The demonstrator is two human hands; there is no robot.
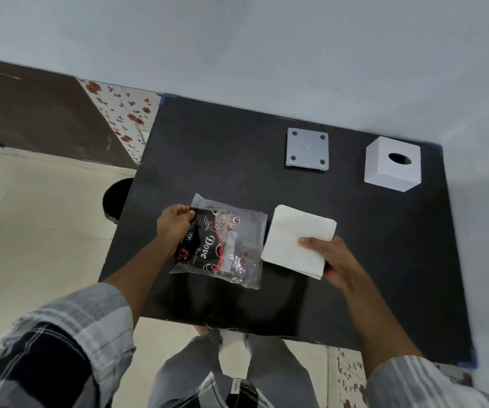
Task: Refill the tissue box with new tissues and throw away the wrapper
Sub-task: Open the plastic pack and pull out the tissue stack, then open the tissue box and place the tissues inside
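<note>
Centrally, wrapper (222, 242) beside tissues (296, 240), table (384, 260) edges clear.

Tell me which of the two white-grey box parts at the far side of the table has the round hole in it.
The cube-shaped tissue box, far right. Its top has one dark round opening; the flat base plate left of it has only four small corner dots.

Left hand (175, 223) pinching, right hand (336, 260) gripping

Wearer: grey-white-black plaid shirt, sleeves (90, 325) rolled back from each grip; grey trousers (269, 378) below.
</note>
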